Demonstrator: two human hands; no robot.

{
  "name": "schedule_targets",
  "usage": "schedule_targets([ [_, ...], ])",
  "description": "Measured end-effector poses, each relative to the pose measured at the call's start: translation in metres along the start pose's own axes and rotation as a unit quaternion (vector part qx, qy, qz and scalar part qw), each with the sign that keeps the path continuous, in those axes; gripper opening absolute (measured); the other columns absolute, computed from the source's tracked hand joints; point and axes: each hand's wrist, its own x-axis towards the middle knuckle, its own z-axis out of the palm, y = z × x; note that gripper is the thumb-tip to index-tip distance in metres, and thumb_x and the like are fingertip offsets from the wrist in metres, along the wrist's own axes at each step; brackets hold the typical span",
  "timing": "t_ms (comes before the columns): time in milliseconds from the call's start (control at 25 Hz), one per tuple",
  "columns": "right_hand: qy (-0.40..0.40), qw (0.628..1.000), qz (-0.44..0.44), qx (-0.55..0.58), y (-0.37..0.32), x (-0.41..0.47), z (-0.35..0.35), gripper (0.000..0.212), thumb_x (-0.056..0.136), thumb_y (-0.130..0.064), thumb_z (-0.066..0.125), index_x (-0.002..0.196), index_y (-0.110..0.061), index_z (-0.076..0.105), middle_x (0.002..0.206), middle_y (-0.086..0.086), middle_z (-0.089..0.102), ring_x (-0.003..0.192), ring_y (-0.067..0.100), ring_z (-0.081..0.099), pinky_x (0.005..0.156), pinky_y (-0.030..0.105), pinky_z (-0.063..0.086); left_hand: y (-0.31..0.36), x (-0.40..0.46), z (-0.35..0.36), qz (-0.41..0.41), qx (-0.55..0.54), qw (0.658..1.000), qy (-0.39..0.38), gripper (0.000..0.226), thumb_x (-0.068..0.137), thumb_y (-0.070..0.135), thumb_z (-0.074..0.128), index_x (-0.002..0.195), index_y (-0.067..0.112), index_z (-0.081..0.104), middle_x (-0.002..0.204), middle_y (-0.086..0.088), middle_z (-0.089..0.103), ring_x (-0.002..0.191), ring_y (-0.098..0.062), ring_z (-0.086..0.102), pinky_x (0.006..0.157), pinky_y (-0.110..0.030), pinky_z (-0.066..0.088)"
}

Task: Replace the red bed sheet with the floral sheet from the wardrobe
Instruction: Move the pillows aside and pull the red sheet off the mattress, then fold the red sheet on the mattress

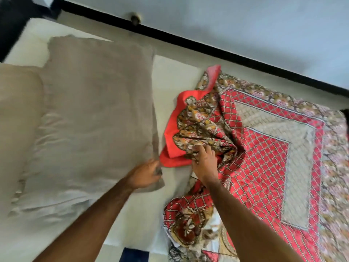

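Pillows point(90, 110) piled left on bare mattress point(170, 76). Left hand point(146, 174) gripping near pillow corner, fingers curled round the cloth. Right hand point(204, 160) clutching bunched edge of red sheet point(264, 148), spread across right half of mattress, plain underside turned up.

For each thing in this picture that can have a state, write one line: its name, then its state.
red sheet: partly pulled back, bunched at its near corner, plain underside showing
mattress: bare beside the pillows
grey pillow: lying flat on the mattress
cream pillow: partly under the grey pillow
left hand: gripping the grey pillow's corner
right hand: gripping the bunched red sheet
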Motion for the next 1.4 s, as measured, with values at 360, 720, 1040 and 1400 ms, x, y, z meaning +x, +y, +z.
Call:
schedule_targets([
  [360,-0.007,0.923,0.183,0.338,0.193,-0.138,-0.021,0.076,0.088,-0.065,0.060,0.147,-0.026,0.032,0.144,0.001,0.038,0.134,0.018,0.039,0.114,0.043,0.036,0.159,0.035,0.200,0.030,-0.062,0.987,-0.145,0.122,0.056,0.072,0.083,0.153,0.033,0.021,0.142,0.017,0.051,0.126,-0.001,0.053,0.108,-0.035,0.046],
  [720,-0.273,0.889,0.189,0.316,0.328,-0.204,-0.004,0.033,0.097,-0.021,0.063,0.127,-0.007,0.056,0.121,0.007,0.064,0.097,0.019,0.063,0.074,0.029,0.055,0.206,0.018,0.266,-0.127,0.194,0.966,0.111,0.099,0.076,0.059,0.075,0.153,0.018,0.026,0.158,-0.008,0.032,0.143,-0.031,0.034,0.113,-0.059,0.028],
  [1040,-0.272,0.933,0.114,0.204,0.403,-0.278,0.023,0.026,0.094,-0.020,0.061,0.117,-0.008,0.066,0.120,0.011,0.069,0.110,0.031,0.065,0.093,0.040,0.053,0.192,-0.067,0.358,-0.458,-0.190,0.753,0.433,0.071,0.091,0.042,0.065,0.149,0.015,0.034,0.153,-0.014,0.032,0.136,-0.040,0.036,0.107,-0.062,0.029],
  [1400,-0.181,0.981,-0.061,0.024,0.483,-0.330,0.073,0.032,0.087,-0.020,0.066,0.117,-0.011,0.064,0.115,0.014,0.062,0.102,0.037,0.062,0.087,0.047,0.053,0.152,-0.091,0.458,-0.439,-0.292,0.756,0.389,0.068,0.091,0.025,0.066,0.149,0.014,0.034,0.150,-0.015,0.037,0.134,-0.037,0.041,0.108,-0.042,0.037],
])
